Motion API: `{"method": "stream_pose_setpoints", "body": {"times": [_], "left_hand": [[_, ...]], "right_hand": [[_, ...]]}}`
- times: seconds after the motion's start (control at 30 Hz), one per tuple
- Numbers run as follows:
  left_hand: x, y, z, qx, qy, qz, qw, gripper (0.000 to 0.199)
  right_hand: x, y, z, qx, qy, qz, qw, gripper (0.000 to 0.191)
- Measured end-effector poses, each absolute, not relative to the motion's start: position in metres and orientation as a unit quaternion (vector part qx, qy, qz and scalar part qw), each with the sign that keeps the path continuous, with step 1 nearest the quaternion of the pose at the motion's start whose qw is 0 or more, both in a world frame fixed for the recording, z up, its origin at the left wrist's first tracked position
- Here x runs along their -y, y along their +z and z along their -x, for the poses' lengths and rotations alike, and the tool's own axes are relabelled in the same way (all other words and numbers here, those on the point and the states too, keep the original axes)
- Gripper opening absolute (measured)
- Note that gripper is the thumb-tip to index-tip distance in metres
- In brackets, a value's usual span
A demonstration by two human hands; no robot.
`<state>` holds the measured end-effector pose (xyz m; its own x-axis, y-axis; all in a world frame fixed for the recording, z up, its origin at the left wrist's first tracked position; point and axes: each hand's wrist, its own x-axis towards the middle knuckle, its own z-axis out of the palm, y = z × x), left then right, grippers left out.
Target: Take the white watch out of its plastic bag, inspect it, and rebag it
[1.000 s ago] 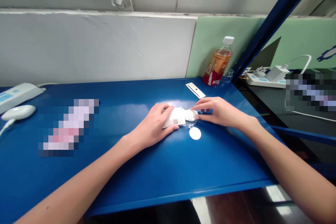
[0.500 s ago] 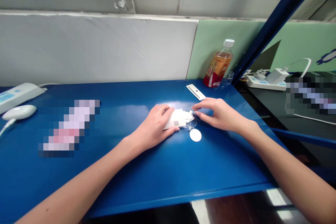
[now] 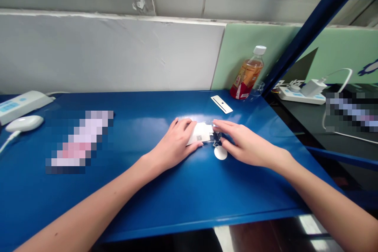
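On the blue table lies a flat white packet (image 3: pixel 199 133) with a small printed square on it and clear plastic at its right end. My left hand (image 3: pixel 177 139) is closed around its left end, fingers along the far side and thumb along the near edge. My right hand (image 3: pixel 240 139) has its fingers on the far side of the clear end and its thumb at the near side. Between them shows something small and dark (image 3: pixel 217 138) that I cannot make out. A round white tag (image 3: pixel 220 152) lies just below the right thumb, joined to the packet by a small link.
A white slotted strip (image 3: pixel 221 104) lies behind my right hand. A drink bottle (image 3: pixel 248 73) stands at the back right corner. To the left are a blurred-out flat object (image 3: pixel 82 139), a white mouse-shaped device (image 3: pixel 25 123) and a power strip (image 3: pixel 25 106). A blue post (image 3: pixel 307 27) rises at right.
My right hand has moved left and down onto the packet's clear end. The white piece that stuck out there is now mostly covered, and a dark patch shows. My left hand keeps its hold.
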<state>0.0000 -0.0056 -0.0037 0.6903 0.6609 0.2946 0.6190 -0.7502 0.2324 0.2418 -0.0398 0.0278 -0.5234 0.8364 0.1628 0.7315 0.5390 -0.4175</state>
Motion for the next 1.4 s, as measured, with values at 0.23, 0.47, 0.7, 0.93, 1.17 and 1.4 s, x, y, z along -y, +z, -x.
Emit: {"method": "stream_pose_setpoints", "body": {"times": [0.23,0.47,0.7,0.93,1.17,1.4], "left_hand": [[0.005,-0.005,-0.001,-0.348,0.173,-0.92,0.054,0.047],[0.004,-0.008,0.0,-0.353,0.127,-0.925,0.056,0.057],[0.014,0.001,0.0,-0.395,0.032,-0.917,0.05,0.061],[0.014,0.005,-0.001,-0.401,0.035,-0.913,0.067,0.059],[0.013,0.0,0.0,-0.407,0.056,-0.908,0.079,0.06],[0.014,0.001,0.0,-0.421,0.047,-0.903,0.075,0.06]], "right_hand": [[0.045,0.023,-0.236,0.835,0.239,0.457,0.192,0.065],[0.041,0.023,-0.24,0.827,0.28,0.451,0.186,0.066],[0.027,0.03,-0.251,0.818,0.164,0.503,0.226,0.038],[0.028,0.03,-0.247,0.804,0.261,0.475,0.245,0.035],[0.029,0.022,-0.243,0.869,0.178,0.413,0.208,0.032],[0.031,0.016,-0.237,0.899,0.067,0.385,0.2,0.032]]}}
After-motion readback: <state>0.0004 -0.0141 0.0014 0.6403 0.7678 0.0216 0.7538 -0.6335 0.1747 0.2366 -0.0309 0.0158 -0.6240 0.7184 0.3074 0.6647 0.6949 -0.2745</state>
